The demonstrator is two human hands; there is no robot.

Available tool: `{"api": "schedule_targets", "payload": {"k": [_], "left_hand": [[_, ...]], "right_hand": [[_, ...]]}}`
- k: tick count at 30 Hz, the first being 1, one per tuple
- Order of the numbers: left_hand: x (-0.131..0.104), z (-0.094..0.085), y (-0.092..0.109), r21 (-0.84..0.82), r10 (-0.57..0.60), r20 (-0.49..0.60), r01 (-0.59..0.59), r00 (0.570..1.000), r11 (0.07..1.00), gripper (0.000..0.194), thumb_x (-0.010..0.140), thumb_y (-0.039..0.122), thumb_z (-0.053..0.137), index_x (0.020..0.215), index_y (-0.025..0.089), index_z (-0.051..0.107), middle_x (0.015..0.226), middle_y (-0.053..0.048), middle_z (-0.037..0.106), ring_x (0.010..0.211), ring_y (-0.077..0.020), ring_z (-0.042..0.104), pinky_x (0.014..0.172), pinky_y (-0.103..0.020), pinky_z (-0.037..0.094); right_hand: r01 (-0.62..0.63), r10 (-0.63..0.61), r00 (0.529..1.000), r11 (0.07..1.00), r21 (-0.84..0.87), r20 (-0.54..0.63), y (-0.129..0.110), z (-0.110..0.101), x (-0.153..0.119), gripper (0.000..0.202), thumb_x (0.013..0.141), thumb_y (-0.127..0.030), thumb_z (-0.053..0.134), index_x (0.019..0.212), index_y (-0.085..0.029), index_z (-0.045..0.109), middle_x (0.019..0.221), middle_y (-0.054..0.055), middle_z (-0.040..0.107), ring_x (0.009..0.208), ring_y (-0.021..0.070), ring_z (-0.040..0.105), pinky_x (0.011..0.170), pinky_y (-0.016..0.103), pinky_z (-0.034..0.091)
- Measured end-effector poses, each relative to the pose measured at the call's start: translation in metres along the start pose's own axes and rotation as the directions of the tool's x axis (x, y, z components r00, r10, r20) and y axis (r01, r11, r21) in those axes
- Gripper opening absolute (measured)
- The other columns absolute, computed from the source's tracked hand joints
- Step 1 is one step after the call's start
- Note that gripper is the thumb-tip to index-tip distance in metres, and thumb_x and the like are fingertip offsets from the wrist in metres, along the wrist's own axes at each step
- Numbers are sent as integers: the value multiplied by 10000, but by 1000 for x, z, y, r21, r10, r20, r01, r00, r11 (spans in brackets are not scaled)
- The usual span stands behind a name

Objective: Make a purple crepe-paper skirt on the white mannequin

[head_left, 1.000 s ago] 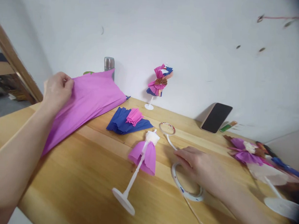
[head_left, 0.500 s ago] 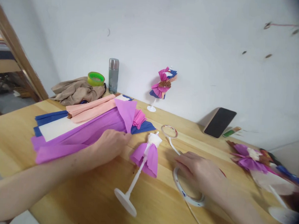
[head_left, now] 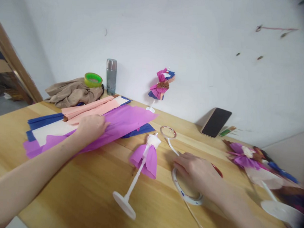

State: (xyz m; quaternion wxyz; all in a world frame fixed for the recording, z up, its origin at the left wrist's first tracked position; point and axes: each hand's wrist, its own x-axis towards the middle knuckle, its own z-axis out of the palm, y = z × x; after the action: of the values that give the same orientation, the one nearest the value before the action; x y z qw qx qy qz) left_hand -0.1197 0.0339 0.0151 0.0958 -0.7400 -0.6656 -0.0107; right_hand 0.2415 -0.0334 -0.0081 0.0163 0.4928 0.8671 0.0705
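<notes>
White tape (head_left: 173, 149) in palm-down right hand (head_left: 195, 168), fingers (head_left: 182, 159) narrow; purple paper (head_left: 126, 121) under left hand (head_left: 91, 127), grip unclear.

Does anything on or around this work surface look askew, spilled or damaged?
The near dress stand appears to lie on its side, its base on edge, while the far stand is upright. Purple paper lies crookedly over the other sheets. Dark marks spot the wall. No spill shows.
</notes>
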Motion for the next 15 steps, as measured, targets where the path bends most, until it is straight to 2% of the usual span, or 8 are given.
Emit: {"api": "schedule_targets", "payload": {"k": [3,7,11,15], "left_hand": [[11,14,-19,25,-37,28,36,999,999,404,914,272,399,959,11,703,944,-307,701,894,-429,685,713,-483,513],[16,21,-29,32,-36,58,34,998,999,351,864,216,422,913,44,723,978,-294,707,918,-403,685,744,-471,523],[14,14,-34,21,-64,47,63,997,998,384,868,135,338,910,60,712,946,-250,724,875,-343,699,718,-410,515],[12,-2,-45,2,-126,-7,126,992,992,429,932,241,287,986,75,679,968,-242,717,882,-356,696,701,-405,499]], "right_hand": [[-21,21,1000,1000,16,9,-1,-2,1,240,918,-86,429,779,-181,600,685,29,606,572,148,555,542,262,283],[-15,15,1000,1000,18,-3,2,2,1,255,918,-87,424,755,-181,595,700,35,609,583,148,549,540,260,279],[-23,23,1000,1000,10,0,3,6,0,259,924,-100,425,757,-186,603,693,30,599,554,139,531,523,255,258],[-15,16,1000,1000,23,-19,2,4,-1,252,924,-97,426,763,-185,599,682,24,589,555,136,535,529,250,267]]}}
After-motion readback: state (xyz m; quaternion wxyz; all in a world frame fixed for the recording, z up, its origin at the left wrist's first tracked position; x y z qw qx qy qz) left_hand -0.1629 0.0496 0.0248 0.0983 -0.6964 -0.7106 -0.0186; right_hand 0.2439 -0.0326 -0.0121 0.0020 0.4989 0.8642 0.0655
